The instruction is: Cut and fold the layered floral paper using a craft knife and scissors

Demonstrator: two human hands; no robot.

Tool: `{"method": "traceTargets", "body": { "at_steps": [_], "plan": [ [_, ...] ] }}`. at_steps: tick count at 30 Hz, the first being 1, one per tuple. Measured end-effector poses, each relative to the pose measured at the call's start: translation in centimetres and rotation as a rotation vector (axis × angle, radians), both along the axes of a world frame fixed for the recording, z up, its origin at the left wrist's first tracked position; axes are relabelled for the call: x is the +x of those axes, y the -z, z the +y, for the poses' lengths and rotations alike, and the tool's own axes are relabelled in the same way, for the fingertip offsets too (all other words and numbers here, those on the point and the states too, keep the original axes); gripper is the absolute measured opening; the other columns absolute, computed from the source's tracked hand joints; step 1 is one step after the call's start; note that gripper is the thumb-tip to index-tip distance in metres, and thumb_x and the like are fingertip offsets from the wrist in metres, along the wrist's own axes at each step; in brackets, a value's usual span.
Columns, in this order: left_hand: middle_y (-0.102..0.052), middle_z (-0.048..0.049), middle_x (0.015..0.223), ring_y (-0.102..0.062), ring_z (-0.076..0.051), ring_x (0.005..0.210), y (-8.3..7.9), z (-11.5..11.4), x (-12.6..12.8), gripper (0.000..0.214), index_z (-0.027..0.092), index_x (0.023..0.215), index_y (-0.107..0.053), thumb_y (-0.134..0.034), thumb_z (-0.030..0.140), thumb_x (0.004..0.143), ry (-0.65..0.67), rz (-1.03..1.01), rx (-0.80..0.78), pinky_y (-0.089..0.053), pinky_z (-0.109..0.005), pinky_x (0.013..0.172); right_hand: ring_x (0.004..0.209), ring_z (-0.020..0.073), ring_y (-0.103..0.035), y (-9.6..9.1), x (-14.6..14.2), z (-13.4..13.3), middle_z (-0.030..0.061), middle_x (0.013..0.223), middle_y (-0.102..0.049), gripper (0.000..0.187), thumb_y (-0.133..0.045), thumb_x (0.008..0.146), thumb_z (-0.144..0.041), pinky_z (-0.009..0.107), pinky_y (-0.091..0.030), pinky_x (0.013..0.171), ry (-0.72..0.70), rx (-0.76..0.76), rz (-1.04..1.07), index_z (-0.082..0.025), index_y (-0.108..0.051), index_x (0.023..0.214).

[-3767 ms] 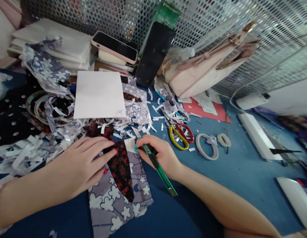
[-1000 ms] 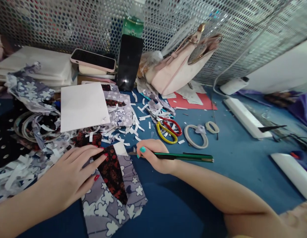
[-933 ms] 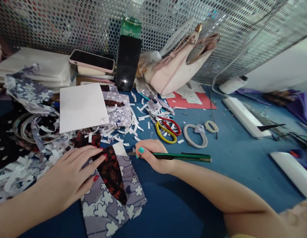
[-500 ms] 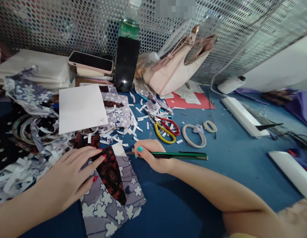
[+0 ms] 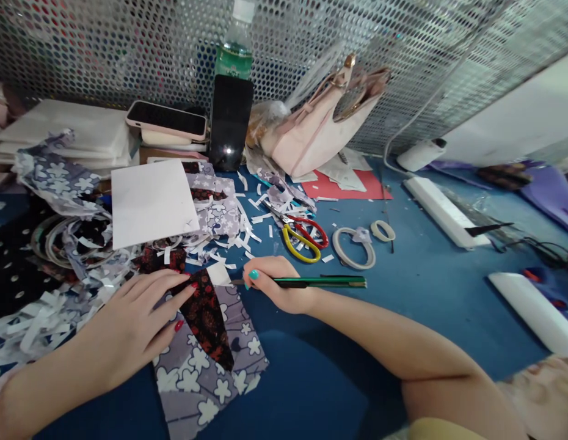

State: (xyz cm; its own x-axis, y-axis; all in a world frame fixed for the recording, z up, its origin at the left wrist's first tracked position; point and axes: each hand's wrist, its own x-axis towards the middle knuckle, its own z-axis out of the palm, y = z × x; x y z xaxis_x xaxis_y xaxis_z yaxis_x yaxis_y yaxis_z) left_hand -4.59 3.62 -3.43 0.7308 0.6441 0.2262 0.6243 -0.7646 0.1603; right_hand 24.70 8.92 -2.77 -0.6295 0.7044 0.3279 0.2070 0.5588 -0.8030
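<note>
My left hand (image 5: 137,311) lies flat with its fingers stretched out, the tips pressing on a dark red-and-black patterned cloth strip (image 5: 209,324). That strip rests on a purple-grey flowered cloth piece (image 5: 187,379). A small white paper piece (image 5: 218,274) shows at the strip's top end. My right hand (image 5: 277,284) is closed around a slim green pen-like tool (image 5: 327,282). The tool's thin metallic tip points left, close to the white paper and the cloth's upper right edge. I cannot tell exactly what kind of tool it is.
Scissors with red and yellow handles (image 5: 306,238), tape rolls (image 5: 354,248) and a white card (image 5: 153,205) lie beyond my hands. Paper scraps (image 5: 50,321) cover the left. Behind stand a phone (image 5: 167,120), a black upright object (image 5: 231,122), a bottle (image 5: 234,49) and a handbag (image 5: 311,134).
The camera view has shifted slightly. The green tool's rear end has swung a little in my right hand, its tip staying near the white paper. My left hand keeps its place on the cloth.
</note>
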Motion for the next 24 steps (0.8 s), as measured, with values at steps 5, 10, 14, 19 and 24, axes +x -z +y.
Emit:
{"method": "traceTargets", "body": {
  "at_steps": [5, 10, 14, 19, 24],
  "plan": [
    [-0.057, -0.0112, 0.137, -0.053, -0.029, 0.125, -0.11, 0.04, -0.11, 0.044, 0.021, 0.140, -0.054, -0.044, 0.021, 0.097, 0.004, 0.034, -0.021, -0.049, -0.046, 0.102, 0.051, 0.0084, -0.044, 0.05, -0.01, -0.07, -0.0019, 0.060, -0.052, 0.051, -0.031, 0.106, -0.048, 0.022, -0.038, 0.052, 0.079, -0.046, -0.009, -0.020, -0.051, 0.068],
    [-0.057, -0.0107, 0.137, -0.054, -0.029, 0.125, 0.01, -0.02, -0.25, 0.045, 0.022, 0.141, -0.054, -0.044, 0.021, 0.097, -0.004, 0.012, -0.034, -0.048, -0.047, 0.103, 0.050, 0.0084, -0.043, -0.01, -0.01, -0.08, -0.0025, 0.058, -0.048, 0.053, -0.031, 0.105, -0.051, 0.023, -0.037, 0.051, 0.104, -0.089, -0.009, -0.020, -0.050, 0.067],
    [-0.057, -0.0105, 0.137, -0.054, -0.030, 0.124, 0.15, 0.10, -0.30, 0.044, 0.023, 0.142, -0.054, -0.043, 0.025, 0.099, 0.002, 0.011, -0.019, -0.047, -0.046, 0.103, 0.051, 0.0088, -0.044, 0.07, -0.04, -0.08, -0.0018, 0.059, -0.049, 0.052, -0.031, 0.105, -0.050, 0.023, -0.038, 0.053, 0.061, -0.075, 0.005, -0.020, -0.049, 0.067],
    [-0.058, -0.0104, 0.135, -0.055, -0.030, 0.122, 0.17, 0.24, -0.15, 0.043, 0.022, 0.139, -0.056, -0.042, 0.024, 0.098, 0.008, 0.001, 0.017, -0.048, -0.044, 0.100, 0.053, 0.0093, -0.046, 0.48, 0.05, -0.09, -0.0004, 0.061, -0.052, 0.051, -0.030, 0.106, -0.048, 0.023, -0.039, 0.055, 0.061, -0.048, 0.014, -0.020, -0.050, 0.068],
    [-0.057, -0.0098, 0.137, -0.054, -0.029, 0.123, 0.48, 0.33, -0.39, 0.043, 0.023, 0.140, -0.054, -0.043, 0.025, 0.098, 0.007, 0.012, 0.039, -0.046, -0.044, 0.101, 0.057, 0.0101, -0.047, 0.49, 0.04, -0.05, -0.0003, 0.063, -0.052, 0.051, -0.028, 0.106, -0.048, 0.024, -0.040, 0.058, 0.035, -0.057, -0.028, -0.020, -0.051, 0.071]
  ]
}}
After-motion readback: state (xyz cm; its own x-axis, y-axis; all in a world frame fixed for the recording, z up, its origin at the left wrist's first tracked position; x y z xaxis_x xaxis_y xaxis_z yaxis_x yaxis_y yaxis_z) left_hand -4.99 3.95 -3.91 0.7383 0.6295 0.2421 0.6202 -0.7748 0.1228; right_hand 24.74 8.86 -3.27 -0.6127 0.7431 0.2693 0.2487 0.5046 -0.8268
